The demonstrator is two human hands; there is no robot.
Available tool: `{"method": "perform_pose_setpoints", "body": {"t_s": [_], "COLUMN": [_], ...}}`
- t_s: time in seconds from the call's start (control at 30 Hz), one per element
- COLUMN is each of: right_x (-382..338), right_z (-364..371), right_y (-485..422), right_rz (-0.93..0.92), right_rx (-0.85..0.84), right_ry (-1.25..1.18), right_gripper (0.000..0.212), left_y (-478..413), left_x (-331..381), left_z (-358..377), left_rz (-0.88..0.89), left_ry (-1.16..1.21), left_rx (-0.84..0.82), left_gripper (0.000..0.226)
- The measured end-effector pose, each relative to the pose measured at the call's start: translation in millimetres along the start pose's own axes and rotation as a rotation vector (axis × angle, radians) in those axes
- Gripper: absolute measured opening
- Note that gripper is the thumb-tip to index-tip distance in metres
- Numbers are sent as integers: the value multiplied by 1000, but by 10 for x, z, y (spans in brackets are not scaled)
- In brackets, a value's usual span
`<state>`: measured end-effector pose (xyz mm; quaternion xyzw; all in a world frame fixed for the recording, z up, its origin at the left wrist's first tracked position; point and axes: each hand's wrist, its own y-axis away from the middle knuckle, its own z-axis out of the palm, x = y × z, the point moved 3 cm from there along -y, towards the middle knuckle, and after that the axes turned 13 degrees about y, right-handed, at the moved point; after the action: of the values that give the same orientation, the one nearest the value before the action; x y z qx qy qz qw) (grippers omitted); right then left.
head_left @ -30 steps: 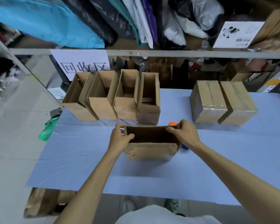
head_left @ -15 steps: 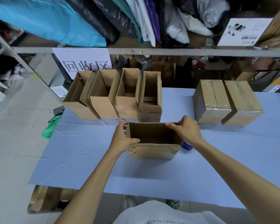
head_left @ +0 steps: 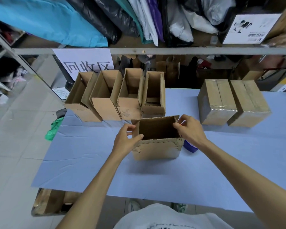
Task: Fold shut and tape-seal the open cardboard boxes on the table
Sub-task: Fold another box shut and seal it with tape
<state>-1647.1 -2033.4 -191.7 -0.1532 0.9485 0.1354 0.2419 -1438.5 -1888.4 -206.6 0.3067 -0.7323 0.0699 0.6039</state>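
An open cardboard box (head_left: 156,149) stands in the middle of the blue table (head_left: 89,159), its top open toward me. My left hand (head_left: 125,141) grips the box's left wall, thumb inside and fingers outside. My right hand (head_left: 191,129) pinches the right wall near its far corner. Behind it stands a row of several open boxes (head_left: 106,103). Two taped-shut boxes (head_left: 233,103) sit at the right. A blue tape roll (head_left: 190,147) peeks out under my right wrist, mostly hidden.
A metal shelf rail (head_left: 155,50) crosses above the table's far edge, with bags and a white paper sign (head_left: 86,63). A green bag (head_left: 54,129) hangs off the table's left edge. Flat cardboard (head_left: 48,202) lies under the near left corner.
The box has been raised and tipped more upright, its far wall now higher. Both hands shifted with it; my right hand moved from the far rim to the right wall.
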Motion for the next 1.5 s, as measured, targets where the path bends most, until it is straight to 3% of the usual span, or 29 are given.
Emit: {"method": "perform_pose_setpoints", "body": {"t_s": [0.07,0.2,0.4,0.53,0.7,0.87,0.9,1.03,1.27,1.37,1.5], "right_x": [11,143,187,280,355,295,271,242,229,231,255], "right_z": [-43,13,12,64,180,112,107,129,181,197,252], "right_y": [26,22,94,78,82,88,92,117,162,124,67], "right_rz": [-72,-126,-75,-155,-108,-165,-211,-264,-251,-256,-174], "right_rx": [-25,-189,-387,-332,-271,-179,-171,-169,-83,-83,-56], "right_ry": [-28,-47,-331,-106,-189,-162,-89,77,164,184,7], "right_gripper": [13,33,30,28,37,87,85,45,25,23,17], "left_y": [-5,-27,4,9,-7,12,17,34,33,7,-14], "left_x": [-17,-28,-143,-185,-268,-260,-257,-256,-284,-273,-267], "left_z": [4,14,-29,-24,1,16,22,40,112,179,211], "left_rz": [25,9,-81,-15,86,94,106,163,40,3,-31], "left_ry": [-3,55,127,114,40,154,152,27,64,-24,17], "left_rx": [-1,-47,-173,-103,-19,65,62,33,122,210,255], "left_gripper": [27,14,34,30,33,72,73,38,8,14,43]}}
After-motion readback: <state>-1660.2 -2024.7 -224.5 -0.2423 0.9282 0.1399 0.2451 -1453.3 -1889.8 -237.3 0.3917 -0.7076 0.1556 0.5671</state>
